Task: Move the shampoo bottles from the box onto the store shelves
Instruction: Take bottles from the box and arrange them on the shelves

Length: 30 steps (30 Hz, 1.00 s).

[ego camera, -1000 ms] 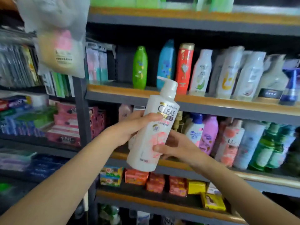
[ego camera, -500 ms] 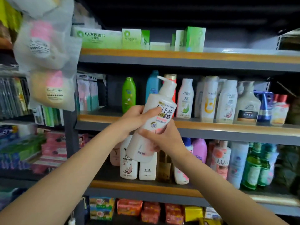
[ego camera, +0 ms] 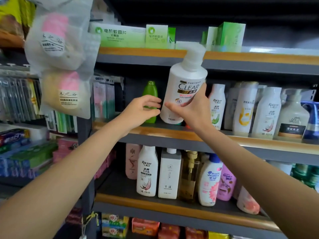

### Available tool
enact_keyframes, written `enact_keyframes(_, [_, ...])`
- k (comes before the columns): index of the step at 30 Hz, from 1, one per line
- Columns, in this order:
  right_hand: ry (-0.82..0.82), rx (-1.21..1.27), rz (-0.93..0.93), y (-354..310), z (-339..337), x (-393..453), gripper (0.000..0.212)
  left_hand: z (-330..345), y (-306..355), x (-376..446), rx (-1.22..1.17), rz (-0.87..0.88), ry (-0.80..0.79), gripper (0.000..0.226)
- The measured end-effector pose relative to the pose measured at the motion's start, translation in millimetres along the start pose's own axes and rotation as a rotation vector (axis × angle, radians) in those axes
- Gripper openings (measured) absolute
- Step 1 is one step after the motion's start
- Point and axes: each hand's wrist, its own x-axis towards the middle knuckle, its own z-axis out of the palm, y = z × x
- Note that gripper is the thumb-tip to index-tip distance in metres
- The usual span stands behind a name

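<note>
Right hand (ego camera: 193, 107) gripping white CLEAR shampoo bottle (ego camera: 185, 88), left hand (ego camera: 141, 110) just beside it, fingers loosely curled, empty, green bottle (ego camera: 150, 91) behind the left hand, shelf (ego camera: 172, 131) below both.

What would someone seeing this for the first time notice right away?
First, the white CLEAR pump bottle, held tilted by the right hand at the middle shelf, between a green bottle and a row of white bottles. The left hand hovers beside it, fingers loosely curled, in front of the green bottle. Upper left, a frosted hanging bag crowds the view.
</note>
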Motion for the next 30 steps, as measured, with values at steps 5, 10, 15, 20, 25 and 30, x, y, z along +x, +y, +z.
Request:
enact_keyframes(5, [-0.028, -0.01, -0.006, 13, 29, 8, 0.073, 0, -1, 9, 0.189, 0.009, 0.006, 0.042])
enact_keyframes(10, [-0.088, -0.059, 0.041, 17, 46, 8, 0.07, -9, -15, 15, 0.156, -0.049, 0.034, 0.044])
enact_keyframes(15, [-0.112, -0.125, 0.117, 17, 71, 7, 0.074, -14, -27, 22, 0.11, -0.104, 0.082, 0.046])
enact_keyframes(20, [-0.111, -0.145, 0.102, 8, 91, 7, 0.075, -16, -37, 30, 0.021, -0.121, 0.23, 0.041])
enact_keyframes(25, [-0.097, -0.175, 0.084, 4, 108, 3, 0.071, -13, -50, 36, 0.001, -0.12, 0.291, 0.042])
enact_keyframes(30, [-0.22, -0.385, -0.098, 2, 117, 8, 0.074, -19, -62, 39, -0.034, -0.194, 0.334, 0.038])
